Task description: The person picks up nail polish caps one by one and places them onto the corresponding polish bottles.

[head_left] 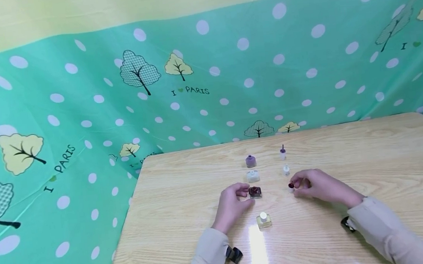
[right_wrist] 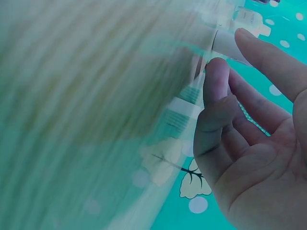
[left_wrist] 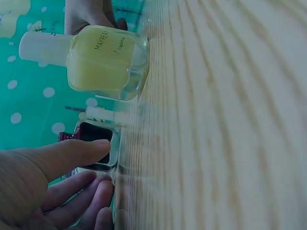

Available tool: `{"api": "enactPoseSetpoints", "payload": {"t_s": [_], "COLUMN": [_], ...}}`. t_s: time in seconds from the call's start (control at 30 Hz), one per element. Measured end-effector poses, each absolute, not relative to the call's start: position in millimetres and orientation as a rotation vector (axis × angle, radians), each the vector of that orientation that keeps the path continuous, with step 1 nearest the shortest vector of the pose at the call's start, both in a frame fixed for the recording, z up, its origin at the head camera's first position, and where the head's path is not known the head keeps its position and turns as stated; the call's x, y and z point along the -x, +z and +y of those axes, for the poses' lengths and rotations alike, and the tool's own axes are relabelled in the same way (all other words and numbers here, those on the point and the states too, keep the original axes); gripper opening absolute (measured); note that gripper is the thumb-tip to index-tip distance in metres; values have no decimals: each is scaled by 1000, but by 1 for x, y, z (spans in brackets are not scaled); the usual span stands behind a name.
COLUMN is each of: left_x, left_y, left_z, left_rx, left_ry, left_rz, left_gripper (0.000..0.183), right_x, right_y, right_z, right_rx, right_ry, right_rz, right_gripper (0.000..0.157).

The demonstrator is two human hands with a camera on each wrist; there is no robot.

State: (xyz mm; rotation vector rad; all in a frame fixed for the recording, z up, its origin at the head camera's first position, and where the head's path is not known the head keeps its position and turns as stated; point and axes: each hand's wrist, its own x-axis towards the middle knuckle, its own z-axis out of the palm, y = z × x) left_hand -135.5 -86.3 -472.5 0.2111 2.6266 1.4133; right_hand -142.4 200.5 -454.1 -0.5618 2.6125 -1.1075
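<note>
Both hands, the left hand (head_left: pixel 231 205) and the right hand (head_left: pixel 319 186), are held low at the wooden table (head_left: pixel 321 240). The left hand is loosely spread, with its thumb and fingers set by the 9 o'clock side of the dark red bottle (head_left: pixel 255 193), which is stood upright with no cap. Whether its glass is touched cannot be told. At 3 o'clock from that bottle, the red brush cap (head_left: pixel 291 186) is placed with its white end down (its dark part is up). It is found right at the bent fingers and thumb of the right hand, but whether it is pinched cannot be told.

At 12 o'clock from the dark red bottle are seen the clear bottle (head_left: pixel 252 176) and then the purple bottle (head_left: pixel 250 162). Near 6 o'clock is the yellow bottle (head_left: pixel 264 221), with its white cap (head_left: pixel 263 216) on.

It seems that the red brush cap is being dealt with. For this to be done well, it should be gripped by its white part only, so that no paint (it may be wet) is smeared. It should be kept straight, and the open bottle should be steadied gently.
</note>
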Motion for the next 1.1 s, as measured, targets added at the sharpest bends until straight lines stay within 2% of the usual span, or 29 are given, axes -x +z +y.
{"api": "enactPoseSetpoints", "payload": {"t_s": [0.13,0.43,1.1], "left_x": [138,141,133], "left_y": [-472,-476,-474], "left_z": [-85,-86,-100], "left_rx": [-220,-259,-214], "left_ry": [1417,1438,1463], "left_rz": [2615,2609,2586], "left_gripper": [42,27,28], "right_x": [145,147,138], "right_y": [-457,-458,-452], "right_z": [199,198,194], "right_rx": [561,577,493], "right_ry": [-1103,-1074,-1157], "right_rz": [2621,2640,2596], "right_gripper": [24,20,19]}}
